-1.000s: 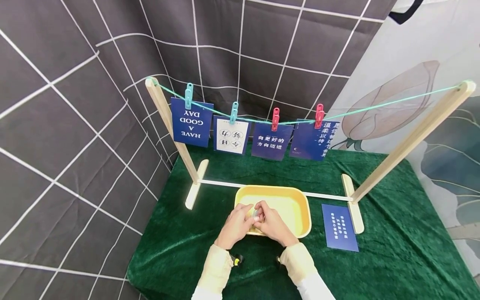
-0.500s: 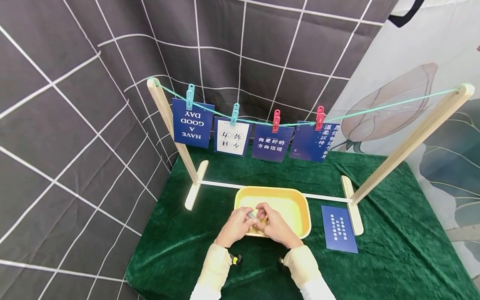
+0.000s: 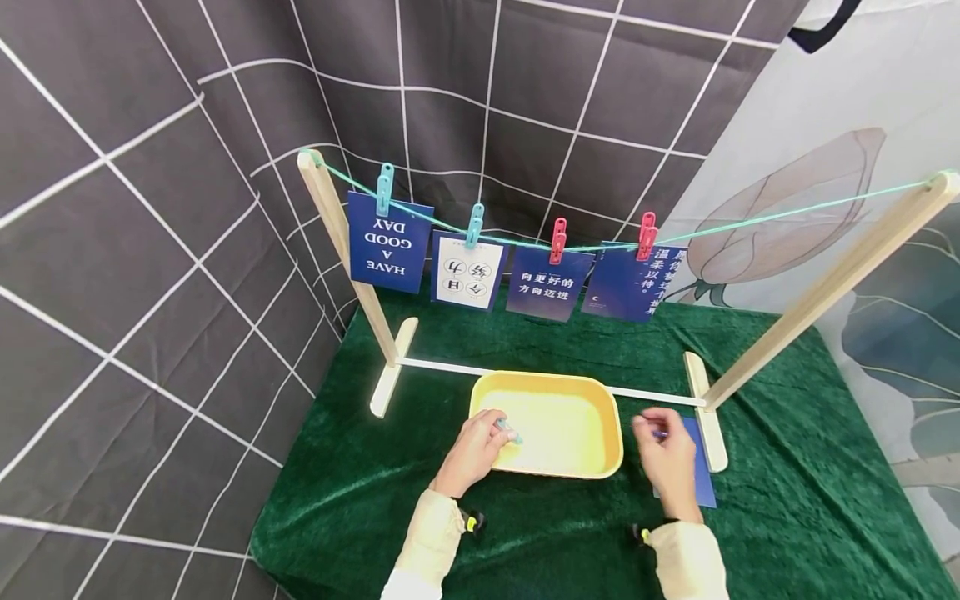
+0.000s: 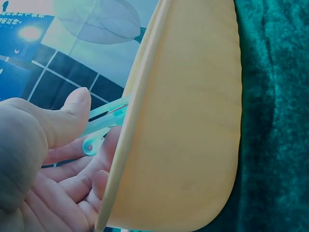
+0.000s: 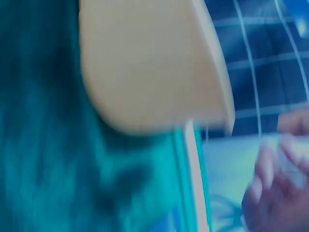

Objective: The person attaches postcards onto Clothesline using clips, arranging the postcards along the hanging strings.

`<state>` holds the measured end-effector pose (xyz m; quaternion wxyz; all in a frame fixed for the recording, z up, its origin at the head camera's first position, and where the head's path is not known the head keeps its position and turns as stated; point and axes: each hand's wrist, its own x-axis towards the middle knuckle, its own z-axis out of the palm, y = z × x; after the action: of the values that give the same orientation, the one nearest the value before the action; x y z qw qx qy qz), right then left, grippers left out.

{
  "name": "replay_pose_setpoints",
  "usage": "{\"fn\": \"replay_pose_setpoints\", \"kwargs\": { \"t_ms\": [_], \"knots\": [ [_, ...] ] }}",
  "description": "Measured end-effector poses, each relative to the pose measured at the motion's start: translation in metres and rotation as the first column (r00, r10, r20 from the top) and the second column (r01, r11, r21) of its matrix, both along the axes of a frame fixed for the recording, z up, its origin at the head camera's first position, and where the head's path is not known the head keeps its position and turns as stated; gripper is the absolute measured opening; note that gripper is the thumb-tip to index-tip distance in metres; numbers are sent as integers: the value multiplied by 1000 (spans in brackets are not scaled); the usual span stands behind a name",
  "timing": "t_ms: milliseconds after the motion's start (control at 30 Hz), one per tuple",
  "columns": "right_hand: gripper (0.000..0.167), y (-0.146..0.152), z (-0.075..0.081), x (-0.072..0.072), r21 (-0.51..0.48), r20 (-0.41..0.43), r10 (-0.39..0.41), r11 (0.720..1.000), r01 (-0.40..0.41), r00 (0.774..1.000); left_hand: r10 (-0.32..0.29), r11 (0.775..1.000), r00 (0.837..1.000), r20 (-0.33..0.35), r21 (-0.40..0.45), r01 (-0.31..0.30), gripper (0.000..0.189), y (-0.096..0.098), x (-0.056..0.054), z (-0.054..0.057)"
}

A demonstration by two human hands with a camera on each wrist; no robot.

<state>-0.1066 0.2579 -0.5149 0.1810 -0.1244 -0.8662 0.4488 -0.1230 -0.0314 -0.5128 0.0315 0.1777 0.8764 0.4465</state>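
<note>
My left hand (image 3: 471,454) pinches a teal clothespin (image 3: 508,431) between thumb and fingers, over the near left part of the yellow basin (image 3: 617,442). In the left wrist view, the basin's rim hides one end of the clothespin (image 4: 113,112). My right hand (image 3: 670,458) is over a blue card (image 3: 704,479) lying on the green cloth to the right of the basin, covering much of its printed text. Its fingers are loosely bent with nothing seen between them; in the right wrist view the fingers (image 5: 265,169) are blurred.
Behind the basin stands a wooden frame (image 3: 821,292) with a green string (image 3: 795,214). Several cards hang there, such as a white-faced card (image 3: 467,271), on teal clothespins (image 3: 385,190) and red clothespins (image 3: 558,242). A white crossbar (image 3: 446,367) joins the frame's feet.
My right hand has left the basin and the clothespin and moved right, over the blue card. The left hand stays at the basin with the clothespin.
</note>
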Motion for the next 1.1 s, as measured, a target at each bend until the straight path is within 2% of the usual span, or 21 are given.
{"fn": "replay_pose_setpoints", "kwargs": {
  "t_ms": [67, 100, 167, 233, 333, 433, 533, 633, 733, 933, 1100],
  "knots": [
    [25, 17, -3, 4, 60, 139, -104, 994, 96, 985, 2, 1000, 1000, -9, -2, -2, 28, 0, 0, -1],
    [30, 24, -5, 6, 93, 219, -141, 988, 123, 966, 2, 1000, 1000, -13, 0, -2, 28, 0, 1, -1],
    [42, 37, -11, 9, 142, 369, -173, 981, 128, 913, 0, 1000, 1000, -25, 3, 0, 28, 0, 1, -2],
    [52, 45, -17, 10, 173, 477, -192, 977, 123, 858, -4, 1000, 999, -48, 1, 4, 28, 0, 2, -2],
    [69, 50, -24, 8, 224, 573, -230, 967, 120, 786, -1, 1000, 998, -67, 1, 2, 29, 0, 3, -2],
    [83, 48, -28, 6, 288, 598, -267, 952, 108, 755, 5, 1000, 999, -53, 14, -4, 29, 1, 3, -3],
    [87, 43, -28, 6, 344, 595, -288, 935, 87, 751, 11, 1000, 1000, -26, 28, -11, 30, 2, 4, -4],
    [80, 38, -28, 8, 361, 568, -281, 930, 72, 774, 16, 999, 1000, -25, 36, -15, 30, 2, 5, -5],
    [76, 32, -29, 8, 349, 562, -254, 935, 52, 787, 19, 999, 999, -35, 49, -17, 30, 2, 4, -5],
    [78, 23, -33, 8, 305, 581, -232, 951, 55, 780, 16, 998, 999, -29, 54, -14, 30, 2, 3, -5],
    [81, 26, -32, 7, 313, 579, -255, 947, 77, 774, 22, 998, 999, -29, 55, -20, 29, 2, 4, -6]
  ]
}}
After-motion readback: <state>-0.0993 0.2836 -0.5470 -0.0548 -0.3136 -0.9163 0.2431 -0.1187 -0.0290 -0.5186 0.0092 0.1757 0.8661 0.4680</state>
